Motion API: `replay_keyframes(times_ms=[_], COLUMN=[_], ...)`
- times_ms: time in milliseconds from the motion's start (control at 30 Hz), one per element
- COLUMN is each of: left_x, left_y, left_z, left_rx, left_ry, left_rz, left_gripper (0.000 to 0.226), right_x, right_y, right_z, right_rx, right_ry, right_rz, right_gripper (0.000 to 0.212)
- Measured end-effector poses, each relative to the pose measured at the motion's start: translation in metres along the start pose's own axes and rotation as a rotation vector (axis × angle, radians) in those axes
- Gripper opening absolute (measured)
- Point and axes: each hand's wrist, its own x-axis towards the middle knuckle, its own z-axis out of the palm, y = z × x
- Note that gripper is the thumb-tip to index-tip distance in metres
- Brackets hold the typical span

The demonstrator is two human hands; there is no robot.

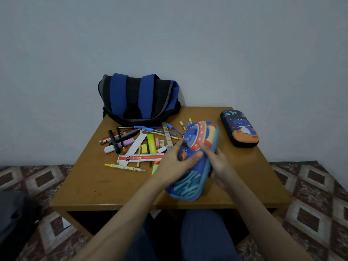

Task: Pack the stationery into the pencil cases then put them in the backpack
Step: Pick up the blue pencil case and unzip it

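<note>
Left grip [177,161], right grip [223,167] hold blue UFO-print pencil case [200,133], tilted.

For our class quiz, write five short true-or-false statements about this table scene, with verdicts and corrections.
1. The left hand and the right hand both hold the blue pencil case. True.
2. The dark pencil case lies inside the backpack. False: it lies on the table, at the right, apart from the backpack.
3. The loose stationery lies scattered on the table. True.
4. The red ruler stands upright in the blue pencil case. False: it lies flat on the table among the stationery.
5. The backpack sits at the far side of the table, by the wall. True.
</note>
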Motion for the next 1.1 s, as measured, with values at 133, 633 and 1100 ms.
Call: replay_keyframes(times_ms=[133, 633, 1100], left_x=[0.003, 0.007, 0.002], left_y=[-0.011, -0.014, -0.056], left_z=[0.023, 0.020, 0.064], left_rx=[-0.047, -0.528, 0.304], left_ry=[0.059, 0.129, 0.013], left_rz=[-0.043, -0.178, -0.116], left_gripper=[0.129, 0.042, 0.056], right_x=[-0.003, -0.001, -0.002], right_y=[0.002, -0.005, -0.001], right_z=[-0.002, -0.078, -0.153], right_rx=[-0.042, -0.022, -0.464], right_ry=[-0.034, 0.122, 0.475], right_rz=[0.000, 0.010, 0.018], right_gripper=[0.092, 0.032, 0.032])
